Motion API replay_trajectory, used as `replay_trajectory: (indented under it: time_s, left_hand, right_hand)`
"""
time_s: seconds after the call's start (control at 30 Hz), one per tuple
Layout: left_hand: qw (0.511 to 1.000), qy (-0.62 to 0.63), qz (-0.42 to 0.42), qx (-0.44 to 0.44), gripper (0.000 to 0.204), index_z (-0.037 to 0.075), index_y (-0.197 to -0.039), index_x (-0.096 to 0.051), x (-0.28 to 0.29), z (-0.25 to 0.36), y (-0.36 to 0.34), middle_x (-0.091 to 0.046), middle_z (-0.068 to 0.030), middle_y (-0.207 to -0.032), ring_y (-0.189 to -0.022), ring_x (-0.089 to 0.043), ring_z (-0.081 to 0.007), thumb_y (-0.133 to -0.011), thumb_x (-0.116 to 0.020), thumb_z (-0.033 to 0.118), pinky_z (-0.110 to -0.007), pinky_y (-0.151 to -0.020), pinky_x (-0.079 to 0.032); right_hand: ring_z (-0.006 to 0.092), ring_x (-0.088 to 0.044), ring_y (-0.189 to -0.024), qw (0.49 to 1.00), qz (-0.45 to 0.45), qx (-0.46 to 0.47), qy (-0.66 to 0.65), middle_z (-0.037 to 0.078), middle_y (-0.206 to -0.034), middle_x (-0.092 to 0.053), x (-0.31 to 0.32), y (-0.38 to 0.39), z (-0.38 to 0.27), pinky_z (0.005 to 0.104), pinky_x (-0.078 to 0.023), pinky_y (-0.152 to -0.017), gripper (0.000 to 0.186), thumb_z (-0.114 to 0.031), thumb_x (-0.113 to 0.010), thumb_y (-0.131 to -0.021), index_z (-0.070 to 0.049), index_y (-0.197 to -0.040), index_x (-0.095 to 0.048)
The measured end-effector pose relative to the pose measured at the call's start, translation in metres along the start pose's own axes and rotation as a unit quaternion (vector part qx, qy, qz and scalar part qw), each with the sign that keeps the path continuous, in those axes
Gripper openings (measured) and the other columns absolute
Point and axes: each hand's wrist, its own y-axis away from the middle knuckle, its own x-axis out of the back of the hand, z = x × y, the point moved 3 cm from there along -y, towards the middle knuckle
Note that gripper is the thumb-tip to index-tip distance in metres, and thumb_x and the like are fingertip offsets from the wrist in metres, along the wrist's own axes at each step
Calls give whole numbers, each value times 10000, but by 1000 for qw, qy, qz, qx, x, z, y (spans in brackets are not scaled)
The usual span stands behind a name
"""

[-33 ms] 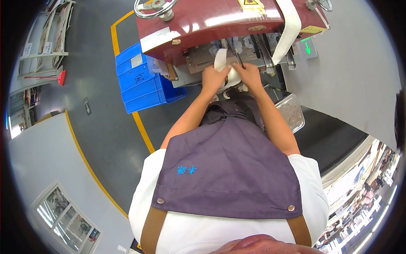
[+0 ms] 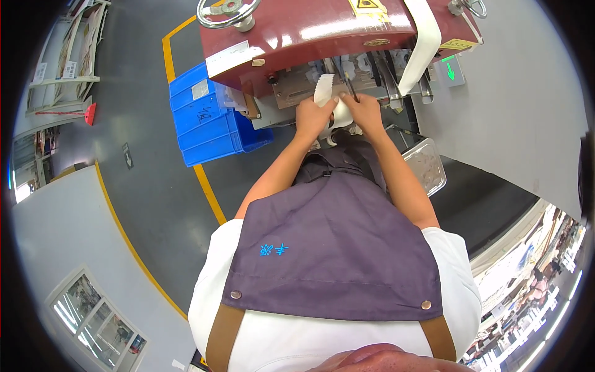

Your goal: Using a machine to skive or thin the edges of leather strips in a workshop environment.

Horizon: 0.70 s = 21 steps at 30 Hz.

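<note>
At the front of a red machine (image 2: 310, 28), my two hands are close together with their thumbs nearly meeting. My left hand (image 2: 311, 116) is closed on a white strip (image 2: 323, 88) with a wavy, toothed edge, which stands up past the fingers. My right hand (image 2: 365, 113) is closed too, its fingers curled beside a dark thin rod (image 2: 349, 82) of the machine. What those fingers grip is hidden. Just below and between the thumbs is a rounded white piece (image 2: 343, 114); I cannot tell whether it joins the strip.
A blue plastic crate (image 2: 204, 124) stands on the floor to the left, against the machine. On the right, a clear tray (image 2: 427, 166) sits beside my forearm. Handwheels (image 2: 228, 11) top the machine, and a wide white band (image 2: 426, 43) hangs over its front.
The white strip has dipped slightly and leans a little more to the right. Both hands stay almost in place.
</note>
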Motion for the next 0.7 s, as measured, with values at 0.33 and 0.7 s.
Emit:
replay_trajectory:
  time_s: [0.33, 0.7]
  left_hand:
    - [989, 143, 21, -16, 285, -4, -798, -665, 4, -3, -3, -643, -72, -651, -590, -615, -147, -786, -641, 280, -304, -574, -460]
    - [974, 215, -51, 46, 200, 12, -874, -638, 9, 2, 1, -626, -42, -712, -603, -576, -110, -857, -590, 206, -255, -538, -436]
  right_hand:
    - [381, -613, -759, 964, 139, 210, 85, 196, -807, -635, 20, 13, -33, 437, -476, -686, 289, -243, -545, -830, -2, -959, -639]
    - [384, -631, -694, 915, 39, 248, 316, 212, -712, -628, 9, 14, -80, 455, -511, -638, 163, -111, -517, -804, -11, -839, -641]
